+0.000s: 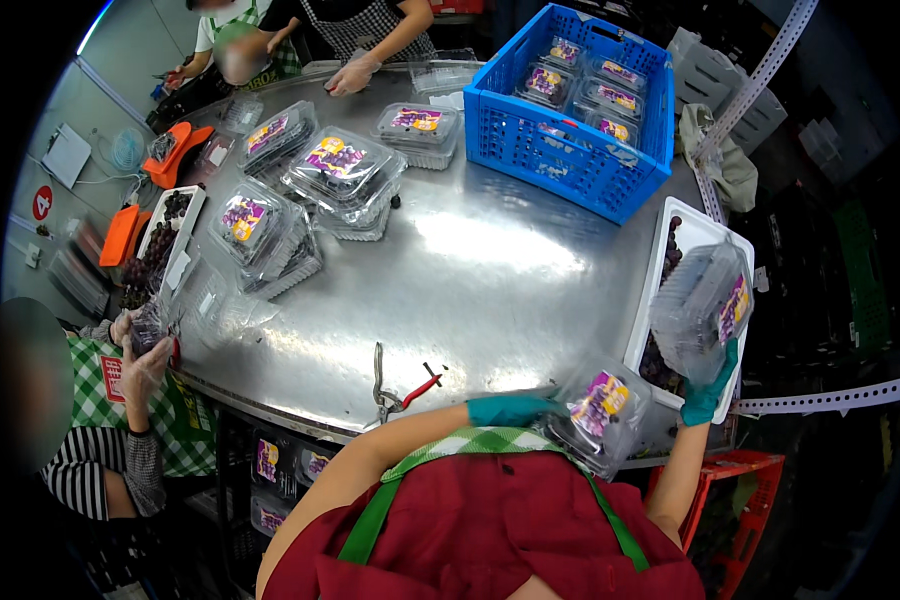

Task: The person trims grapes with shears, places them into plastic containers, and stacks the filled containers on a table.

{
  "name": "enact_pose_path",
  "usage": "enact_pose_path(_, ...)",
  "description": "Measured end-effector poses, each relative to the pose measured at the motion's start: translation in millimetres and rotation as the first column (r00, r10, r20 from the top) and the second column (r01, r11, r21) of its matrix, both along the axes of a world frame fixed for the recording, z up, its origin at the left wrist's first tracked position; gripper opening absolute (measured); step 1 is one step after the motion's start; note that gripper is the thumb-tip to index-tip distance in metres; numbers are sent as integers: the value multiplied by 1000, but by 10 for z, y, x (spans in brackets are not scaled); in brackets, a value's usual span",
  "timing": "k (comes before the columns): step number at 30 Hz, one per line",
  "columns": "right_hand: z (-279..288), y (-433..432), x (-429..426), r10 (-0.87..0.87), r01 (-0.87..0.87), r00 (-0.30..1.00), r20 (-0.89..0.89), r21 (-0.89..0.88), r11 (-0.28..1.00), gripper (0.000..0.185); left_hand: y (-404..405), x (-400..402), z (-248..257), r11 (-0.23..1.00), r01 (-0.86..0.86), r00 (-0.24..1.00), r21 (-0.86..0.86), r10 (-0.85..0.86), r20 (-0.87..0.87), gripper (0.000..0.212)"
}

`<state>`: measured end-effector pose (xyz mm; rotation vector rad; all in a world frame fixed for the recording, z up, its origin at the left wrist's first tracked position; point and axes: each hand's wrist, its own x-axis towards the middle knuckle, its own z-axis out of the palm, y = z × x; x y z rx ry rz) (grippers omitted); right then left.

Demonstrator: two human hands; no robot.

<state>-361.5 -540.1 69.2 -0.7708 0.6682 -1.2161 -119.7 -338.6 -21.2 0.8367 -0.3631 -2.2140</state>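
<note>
My left hand [511, 411], in a teal glove, grips the left side of a clear plastic clamshell box [607, 442] with a purple and yellow grape label. This box is at the table's front edge, close to my apron. My right hand [709, 391], gloved the same way, holds another labelled clamshell [694, 300] by its near end. That second box is tilted, slightly blurred, over a white foam tray [649, 277] with dark grapes [673, 247]. Both hands' fingertips are partly hidden. Left of my left arm lie red-handled pruning shears [397, 397].
A blue plastic crate [562, 150] with several labelled boxes stands at the far right of the steel table [450, 300]. Stacked clamshells [341, 176] sit far left, near orange scales [176, 154]. One co-worker's gloved hands [142, 360] handle grapes at left; another's gloved hand [354, 73] is opposite.
</note>
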Motion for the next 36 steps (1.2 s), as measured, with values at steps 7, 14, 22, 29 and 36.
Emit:
enact_pose_path(7,237,6,921,292,-296,955,55,83,952,56,772,1188,316,894,-448,894,-21,448,10,65)
enact_pose_path(14,-283,23,2413,620,-640,766,171,291,711,51,1616,2080,-43,386,-922,385,-7,921,62,54)
enact_pose_path(22,-1383,-515,3919,166,-264,735,-657,-53,963,53,1676,2319,-113,179,-950,136,-257,975,176,56)
enact_pose_path(29,-1020,316,5154,-705,-941,324,-631,-294,-169,37,1552,2342,-166,110,-959,51,-262,974,221,59)
enact_pose_path(36,-1327,568,5950,-148,-634,132,-980,-198,747,29,1688,2384,-305,61,-968,3,-243,972,235,64)
